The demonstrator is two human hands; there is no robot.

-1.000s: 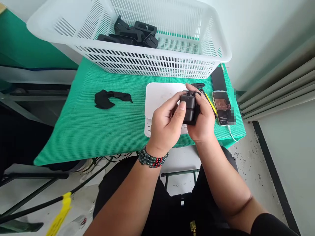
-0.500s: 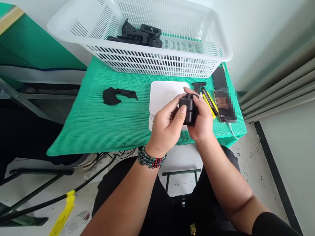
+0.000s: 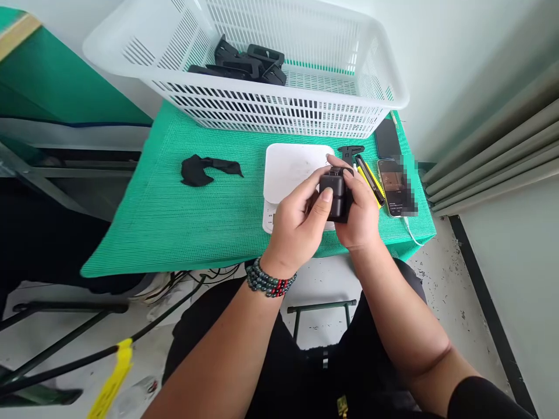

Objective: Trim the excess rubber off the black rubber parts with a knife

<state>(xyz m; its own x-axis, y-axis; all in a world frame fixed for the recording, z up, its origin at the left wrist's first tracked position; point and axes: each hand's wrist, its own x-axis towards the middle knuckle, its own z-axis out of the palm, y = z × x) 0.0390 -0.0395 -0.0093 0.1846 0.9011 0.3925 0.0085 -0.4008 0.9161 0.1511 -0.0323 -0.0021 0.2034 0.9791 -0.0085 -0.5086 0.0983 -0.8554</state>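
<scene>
Both hands grip a small black boxy device [image 3: 334,195] above the front right of a white kitchen scale [image 3: 293,174]. My left hand [image 3: 301,215] is closed on its left side, with the thumb pressed flat on the face toward me. From the right, my right hand [image 3: 361,209] wraps round it, its thumb near the top edge. The device's underside and far side are hidden by the fingers. Just right of the hands lie a black caliper [image 3: 349,152] and a yellow-and-black utility knife [image 3: 370,180].
A white slatted basket [image 3: 279,105] with several black plastic parts [image 3: 248,61] stands at the back of the green-covered table [image 3: 174,227]. A black cloth-like piece [image 3: 198,170] lies left of the scale. At the right edge are a lit phone [image 3: 392,189] on a cable and a dark phone [image 3: 388,138].
The whole view has shifted very slightly. Both hands keep the same hold on the black device, which stays nearly in place over the scale.
</scene>
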